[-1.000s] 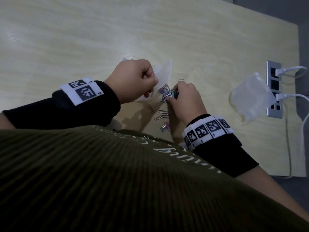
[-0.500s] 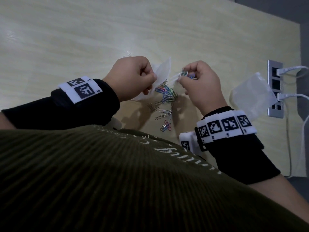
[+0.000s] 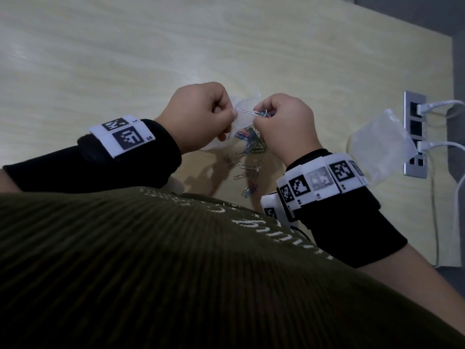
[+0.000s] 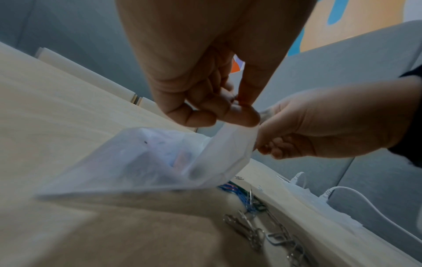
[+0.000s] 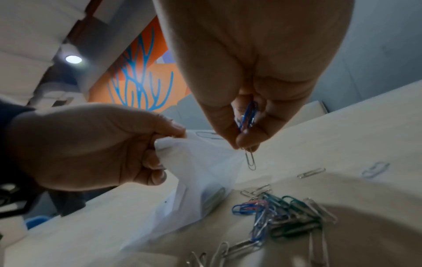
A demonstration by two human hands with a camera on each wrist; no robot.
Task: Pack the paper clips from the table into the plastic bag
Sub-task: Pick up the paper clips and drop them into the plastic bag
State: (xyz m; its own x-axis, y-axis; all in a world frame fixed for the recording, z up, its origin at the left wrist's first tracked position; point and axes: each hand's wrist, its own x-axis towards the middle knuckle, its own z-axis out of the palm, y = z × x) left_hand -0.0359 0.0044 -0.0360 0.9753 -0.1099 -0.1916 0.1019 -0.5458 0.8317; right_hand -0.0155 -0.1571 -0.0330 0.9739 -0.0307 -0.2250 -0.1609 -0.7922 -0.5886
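Note:
My left hand [image 3: 201,117] [image 4: 228,112] pinches the rim of a small clear plastic bag [image 3: 242,119] [image 4: 146,162] [image 5: 200,180], holding it above the table. Beside it my right hand [image 3: 279,122] [image 5: 244,130] grips a bunch of paper clips [image 3: 261,114] [image 5: 247,117] at the bag's mouth; one silver clip [image 5: 250,159] hangs below the fingertips. A loose pile of coloured and silver paper clips [image 3: 249,149] [image 5: 285,213] [image 4: 255,220] lies on the table under both hands. A few shapes show faintly inside the bag.
The light wooden table [image 3: 125,59] stretches away ahead. A second clear bag [image 3: 380,147] lies at the right beside a metal socket panel [image 3: 415,134] with white cables [image 3: 442,107] plugged in. My dark green shirt [image 3: 151,273] fills the near foreground.
My right hand picked clips from the pile, rose and moved left to the bag's mouth. The left hand has kept its pinch on the bag and lifted slightly.

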